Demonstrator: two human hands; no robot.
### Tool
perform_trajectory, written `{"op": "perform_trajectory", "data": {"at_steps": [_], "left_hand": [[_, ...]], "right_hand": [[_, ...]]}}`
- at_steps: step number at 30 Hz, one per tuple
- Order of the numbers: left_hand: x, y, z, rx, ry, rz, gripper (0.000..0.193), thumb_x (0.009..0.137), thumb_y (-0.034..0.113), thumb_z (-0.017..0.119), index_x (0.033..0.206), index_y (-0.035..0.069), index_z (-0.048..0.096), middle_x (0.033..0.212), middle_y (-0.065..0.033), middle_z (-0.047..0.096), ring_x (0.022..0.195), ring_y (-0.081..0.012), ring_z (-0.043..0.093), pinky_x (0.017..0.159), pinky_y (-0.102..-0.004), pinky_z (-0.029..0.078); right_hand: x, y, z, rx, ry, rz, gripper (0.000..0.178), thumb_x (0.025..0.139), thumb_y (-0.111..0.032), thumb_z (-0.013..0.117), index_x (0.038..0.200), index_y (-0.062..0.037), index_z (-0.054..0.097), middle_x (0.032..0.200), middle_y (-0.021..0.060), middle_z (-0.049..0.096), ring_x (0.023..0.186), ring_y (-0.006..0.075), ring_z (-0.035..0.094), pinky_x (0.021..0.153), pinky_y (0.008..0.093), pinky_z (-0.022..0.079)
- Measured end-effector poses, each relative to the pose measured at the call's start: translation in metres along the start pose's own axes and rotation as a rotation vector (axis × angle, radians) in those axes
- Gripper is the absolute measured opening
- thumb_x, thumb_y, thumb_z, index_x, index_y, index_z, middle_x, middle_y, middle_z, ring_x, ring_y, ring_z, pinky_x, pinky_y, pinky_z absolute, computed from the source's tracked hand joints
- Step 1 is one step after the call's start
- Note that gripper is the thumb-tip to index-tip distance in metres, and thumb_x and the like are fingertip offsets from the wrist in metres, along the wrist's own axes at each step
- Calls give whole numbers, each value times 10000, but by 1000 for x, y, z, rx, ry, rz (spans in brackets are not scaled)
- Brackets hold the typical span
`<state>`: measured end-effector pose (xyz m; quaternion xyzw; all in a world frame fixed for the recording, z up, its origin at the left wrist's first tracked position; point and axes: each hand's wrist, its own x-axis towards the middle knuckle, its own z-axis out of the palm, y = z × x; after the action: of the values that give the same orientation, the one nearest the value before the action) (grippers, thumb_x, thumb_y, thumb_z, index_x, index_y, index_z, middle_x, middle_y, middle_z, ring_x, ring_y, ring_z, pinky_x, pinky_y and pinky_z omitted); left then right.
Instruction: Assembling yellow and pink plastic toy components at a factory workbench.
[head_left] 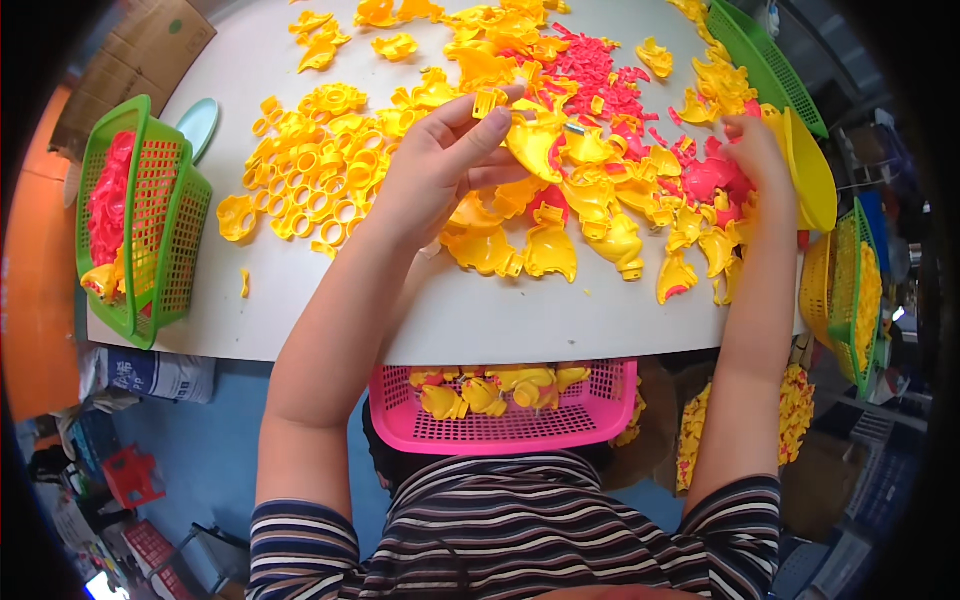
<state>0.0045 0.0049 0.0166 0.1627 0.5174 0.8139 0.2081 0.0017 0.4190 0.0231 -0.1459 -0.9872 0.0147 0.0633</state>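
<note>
My left hand [450,150] is raised over the middle of the table, its thumb and fingers closed on a yellow plastic toy shell [537,147] that has some red on its edge. A small yellow piece [487,104] shows by its fingertips. At the right, my right hand [757,152] is bent down with curled fingers beside the red plastic pieces [705,180]; what it grips, if anything, is hidden. Loose yellow shells [480,250] lie below my left hand, and a rounded yellow toy body [615,243] rests to their right.
Many yellow rings [310,190] cover the table's left middle, and small red parts [590,70] lie heaped at the back. Green baskets [180,240] stand at the left edge. A pink basket [500,432] with yellow toys sits at my lap. A yellow basin [808,170] is at the right.
</note>
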Motion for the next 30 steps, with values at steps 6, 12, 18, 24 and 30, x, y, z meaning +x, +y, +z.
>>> {"op": "perform_trajectory", "data": {"at_steps": [6, 12, 18, 24, 30], "left_hand": [[2, -3, -1, -32, -13, -12, 395, 893, 235, 576, 1176, -17, 464, 1053, -88, 589, 841, -133, 629, 780, -282, 541], [-2, -9, -5, 30, 46, 3, 416, 847, 195, 644, 1168, 1, 463, 979, -85, 622, 895, -139, 624, 782, -269, 535], [-4, -10, 0, -20, 131, 115, 403, 748, 106, 745, 1061, -35, 534, 936, -95, 635, 837, -135, 631, 743, -246, 539], [-6, -7, 4, -41, 215, 121, 408, 765, 145, 740, 1062, -45, 535, 874, -70, 631, 794, -113, 627, 709, -250, 547], [-5, -6, -1, -53, 215, 78, 333, 808, 228, 702, 1007, -12, 586, 862, -41, 628, 768, -102, 621, 693, -240, 545]], "right_hand": [[-2, 3, -2, 148, 46, 5, 240, 750, -157, 676, 955, -33, 654, 863, 121, 673, 768, 231, 648, 713, 323, 501], [-45, -104, -39, 992, 162, -154, 148, 863, -134, 596, 924, -2, 568, 802, 46, 643, 716, 86, 604, 625, 218, 475], [-96, -214, -37, 937, 201, -430, 131, 820, -63, 638, 900, -23, 543, 798, 48, 644, 728, 119, 637, 645, 204, 496], [-103, -235, -33, 687, 470, -540, 139, 769, -1, 654, 894, -5, 592, 794, 95, 664, 732, 158, 670, 661, 248, 530], [-101, -235, -33, 741, 521, -631, 92, 731, -6, 664, 805, -10, 609, 723, 112, 648, 656, 230, 655, 585, 285, 517]]}}
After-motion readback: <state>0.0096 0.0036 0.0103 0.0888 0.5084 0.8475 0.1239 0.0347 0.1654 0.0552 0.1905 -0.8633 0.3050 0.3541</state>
